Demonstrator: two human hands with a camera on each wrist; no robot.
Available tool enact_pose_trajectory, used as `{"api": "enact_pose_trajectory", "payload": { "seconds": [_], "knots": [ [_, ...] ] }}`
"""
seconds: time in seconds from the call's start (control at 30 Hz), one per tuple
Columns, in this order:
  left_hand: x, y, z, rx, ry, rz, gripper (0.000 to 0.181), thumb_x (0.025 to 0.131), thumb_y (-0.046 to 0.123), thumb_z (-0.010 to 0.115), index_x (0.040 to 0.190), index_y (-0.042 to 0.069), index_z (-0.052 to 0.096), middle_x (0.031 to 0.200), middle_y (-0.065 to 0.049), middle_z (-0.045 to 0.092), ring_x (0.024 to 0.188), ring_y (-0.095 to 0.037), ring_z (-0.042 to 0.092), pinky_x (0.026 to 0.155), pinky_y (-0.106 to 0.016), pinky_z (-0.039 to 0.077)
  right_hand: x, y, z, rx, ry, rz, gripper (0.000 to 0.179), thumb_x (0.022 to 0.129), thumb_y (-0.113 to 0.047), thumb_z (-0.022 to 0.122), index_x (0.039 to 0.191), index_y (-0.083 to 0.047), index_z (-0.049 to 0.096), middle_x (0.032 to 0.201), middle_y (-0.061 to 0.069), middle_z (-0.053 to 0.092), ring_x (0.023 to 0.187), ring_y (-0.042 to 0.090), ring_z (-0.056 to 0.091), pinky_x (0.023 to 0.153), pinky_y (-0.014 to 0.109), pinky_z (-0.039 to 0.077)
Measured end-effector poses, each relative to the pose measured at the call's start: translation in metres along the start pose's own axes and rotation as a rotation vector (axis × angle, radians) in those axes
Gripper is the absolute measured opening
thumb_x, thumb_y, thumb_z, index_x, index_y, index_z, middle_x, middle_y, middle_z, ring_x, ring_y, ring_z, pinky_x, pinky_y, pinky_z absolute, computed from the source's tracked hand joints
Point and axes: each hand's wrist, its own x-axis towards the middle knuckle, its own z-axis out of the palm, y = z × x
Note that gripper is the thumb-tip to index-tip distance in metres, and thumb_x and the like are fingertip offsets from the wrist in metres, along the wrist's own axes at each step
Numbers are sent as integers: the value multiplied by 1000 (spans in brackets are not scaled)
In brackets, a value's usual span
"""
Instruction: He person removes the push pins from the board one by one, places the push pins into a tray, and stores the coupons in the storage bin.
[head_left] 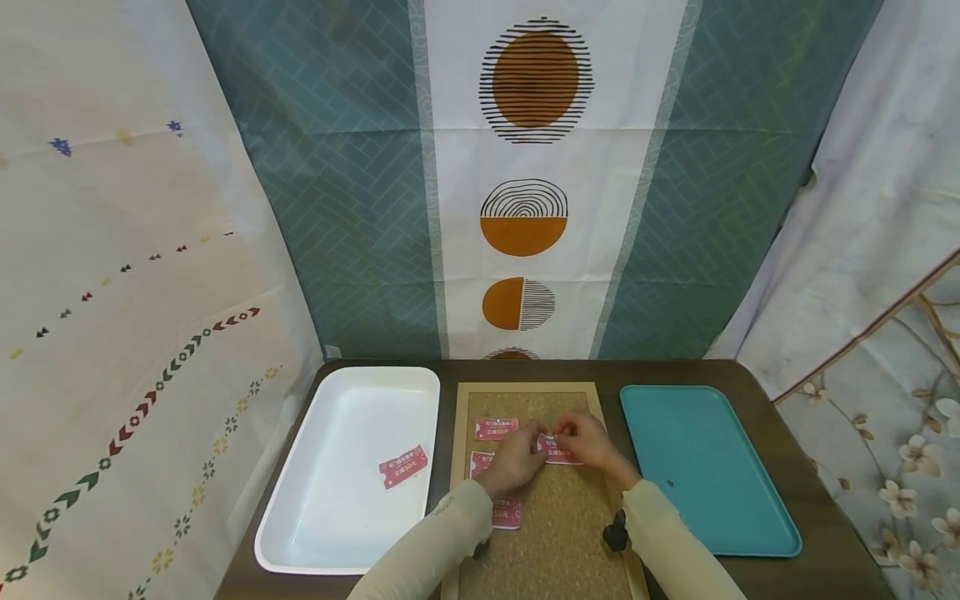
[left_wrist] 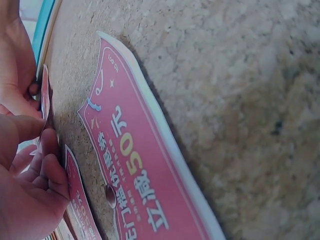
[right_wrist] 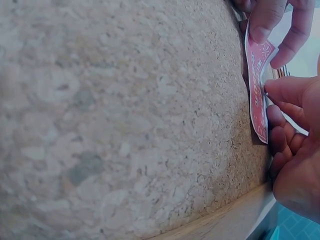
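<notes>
Over the upper part of a wood-framed cork board (head_left: 562, 533), my left hand (head_left: 516, 462) pinches the left end of a pink paper coupon (head_left: 557, 451), thumb on its printed face. At the coupon's upper edge is my right hand (head_left: 588, 442), its thumb and finger pinching a small shiny thumbtack (right_wrist: 265, 88). The coupon bends between the hands, close to the cork. Left of it sit more pink coupons, an upper one (head_left: 496, 428), a middle one (head_left: 481, 462) and a lower one (head_left: 506, 514), the last two partly hidden by my left arm. A round metal thumbtack (left_wrist: 111, 196) sits at a nearby coupon's edge.
To the left stands a white tray (head_left: 330, 500) with one pink coupon (head_left: 403, 467) inside. A teal tray (head_left: 720, 475) lies at the right, a small dark item (head_left: 671, 483) in it. Both flank the board on a dark brown table (head_left: 817, 525); patterned cloth hangs behind.
</notes>
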Motion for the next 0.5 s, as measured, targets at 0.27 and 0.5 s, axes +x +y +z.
{"api": "enact_pose_trajectory", "payload": {
  "seconds": [0.27, 0.5],
  "knots": [
    [-2, 1, -1, -18, 9, -13, 34, 101, 14, 70, 133, 14, 63, 82, 5, 58, 67, -9, 53, 54, -25, 43, 0, -3, 1, -3, 6, 39, 11, 95, 3, 70, 88, -5, 71, 83, 4, 61, 78, 18, 53, 68, 28, 46],
    [-3, 0, 0, -18, 21, -4, 36, 100, 12, 71, 135, 13, 63, 81, 6, 58, 66, -8, 53, 54, -25, 44, 1, -2, 1, -15, -1, 32, 13, 94, 4, 69, 85, -5, 70, 79, 4, 60, 76, 17, 52, 67, 28, 45]
  ]
}}
